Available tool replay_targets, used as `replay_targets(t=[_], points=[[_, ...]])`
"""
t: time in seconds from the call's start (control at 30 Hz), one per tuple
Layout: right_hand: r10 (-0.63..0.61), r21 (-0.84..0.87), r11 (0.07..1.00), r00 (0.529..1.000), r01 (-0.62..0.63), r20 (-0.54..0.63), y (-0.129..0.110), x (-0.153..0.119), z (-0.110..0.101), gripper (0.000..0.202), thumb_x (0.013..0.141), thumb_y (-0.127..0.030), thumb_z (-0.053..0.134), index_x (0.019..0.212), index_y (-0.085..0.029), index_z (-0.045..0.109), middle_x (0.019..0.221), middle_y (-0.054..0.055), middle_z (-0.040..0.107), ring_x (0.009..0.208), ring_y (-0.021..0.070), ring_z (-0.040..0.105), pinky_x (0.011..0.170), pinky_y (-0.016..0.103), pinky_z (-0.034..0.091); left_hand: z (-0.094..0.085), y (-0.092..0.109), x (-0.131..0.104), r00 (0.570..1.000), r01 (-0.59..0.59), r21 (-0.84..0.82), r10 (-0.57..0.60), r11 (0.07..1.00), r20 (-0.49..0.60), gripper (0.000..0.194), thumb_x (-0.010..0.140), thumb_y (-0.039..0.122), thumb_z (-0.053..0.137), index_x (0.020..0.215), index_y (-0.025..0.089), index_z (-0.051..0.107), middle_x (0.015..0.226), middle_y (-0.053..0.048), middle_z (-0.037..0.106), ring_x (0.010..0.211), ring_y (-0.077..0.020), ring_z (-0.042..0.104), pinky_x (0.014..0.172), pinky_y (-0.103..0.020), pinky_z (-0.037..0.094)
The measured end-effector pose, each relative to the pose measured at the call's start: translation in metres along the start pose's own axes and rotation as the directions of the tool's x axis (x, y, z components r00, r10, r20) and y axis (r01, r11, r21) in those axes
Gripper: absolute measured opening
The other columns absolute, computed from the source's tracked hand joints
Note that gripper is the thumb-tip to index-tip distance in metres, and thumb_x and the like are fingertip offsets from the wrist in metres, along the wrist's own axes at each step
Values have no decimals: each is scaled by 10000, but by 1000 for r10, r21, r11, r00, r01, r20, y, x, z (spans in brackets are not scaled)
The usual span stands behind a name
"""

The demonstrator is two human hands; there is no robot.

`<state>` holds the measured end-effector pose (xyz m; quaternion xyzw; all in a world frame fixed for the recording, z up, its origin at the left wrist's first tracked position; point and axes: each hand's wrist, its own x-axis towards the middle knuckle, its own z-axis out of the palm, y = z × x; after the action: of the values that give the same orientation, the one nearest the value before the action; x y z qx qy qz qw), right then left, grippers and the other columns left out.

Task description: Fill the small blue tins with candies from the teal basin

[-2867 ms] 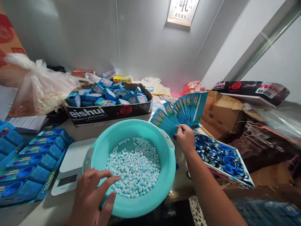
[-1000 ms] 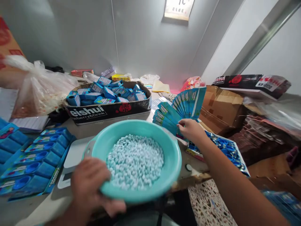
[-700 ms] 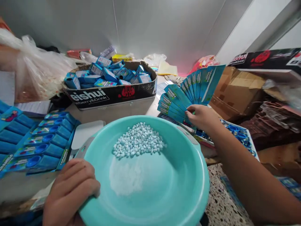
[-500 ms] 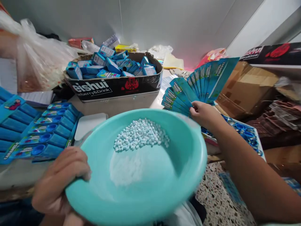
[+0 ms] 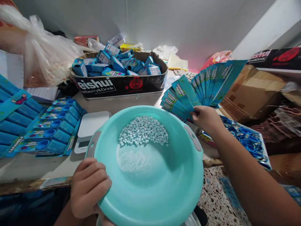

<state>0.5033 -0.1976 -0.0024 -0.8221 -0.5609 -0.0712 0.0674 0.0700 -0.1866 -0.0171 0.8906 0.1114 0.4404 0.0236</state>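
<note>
My left hand [image 5: 90, 188] is closed on the left rim of a turquoise plastic basin [image 5: 150, 194], below its grey handle. A heap of small pale-blue candies [image 5: 143, 130] lies at the basin's far side, with white powder [image 5: 134, 161] nearer me. To the right, my right hand [image 5: 207, 119] pinches the lower end of a blue printed card [image 5: 184, 89] marked "Caramelo Macizo". More such cards [image 5: 211, 81] fan out behind and beside it. The right fingertips are partly hidden, so how many cards they hold is unclear.
An open black carton [image 5: 119, 86] full of blue boxes [image 5: 117, 64] stands behind the basin. At left are a white scale [image 5: 94, 124] and rows of blue packs [image 5: 54, 128]. A tray of shiny blue pieces [image 5: 246, 138] and brown cartons [image 5: 254, 91] stand right.
The basin has turned and levelled, so both grey handles now show. My left hand has moved right along with it. My right hand stays at the cards, and the view has shifted slightly.
</note>
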Motion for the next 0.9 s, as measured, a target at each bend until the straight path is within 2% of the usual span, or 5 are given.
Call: replay_targets(t=[0.37, 0.53, 0.63, 0.77, 0.9], points=[[59, 231, 972, 997, -46, -51, 10, 10, 5, 399, 806, -392, 608, 564, -245, 327, 529, -20, 408, 533, 148, 359, 538, 309, 251, 4, 3, -9, 1000, 27, 0, -27, 1000, -1, 548, 853, 739, 533, 728, 206, 515, 544, -18, 540, 543, -207, 568, 591, -396, 410], [15, 112, 994, 996, -5, -87, 4, 11, 11, 304, 843, -406, 552, 609, -232, 469, 636, 27, 543, 609, 176, 441, 563, 316, 247, 2, 0, -14, 997, 79, -20, -79, 997, 15, 590, 783, 817, 548, 735, 229, 525, 589, -18, 544, 619, -222, 575, 679, -430, 434], [-60, -3, 998, 997, 60, 57, 4, 15, 19, 269, 847, -409, 545, 661, -218, 582, 725, 61, 624, 659, 202, 513, 552, 318, 233, 0, -15, -17, 978, 207, -45, -207, 977, 14, 650, 737, 886, 507, 721, 237, 535, 654, -34, 530, 702, -244, 537, 744, -465, 424], [0, 27, 1000, 998, -2, 62, 11, 18, 21, 304, 897, -425, 513, 771, -193, 664, 726, 78, 652, 680, 229, 577, 567, 317, 319, 0, -50, -15, 931, 327, -214, -353, 920, -93, 734, 846, 865, 265, 609, 234, 558, 721, -64, 482, 717, -242, 457, 703, -452, 403], [5, 95, 995, 986, 11, -168, -9, -3, 3, 428, 938, -358, 494, 1254, -102, 626, 1237, 223, 643, 1086, 343, 627, 859, 415, 482, -1, -81, 2, 900, 375, -390, -431, 841, -65, 790, 900, 809, 172, 506, 228, 535, 695, -73, 485, 715, -235, 471, 722, -449, 426]])
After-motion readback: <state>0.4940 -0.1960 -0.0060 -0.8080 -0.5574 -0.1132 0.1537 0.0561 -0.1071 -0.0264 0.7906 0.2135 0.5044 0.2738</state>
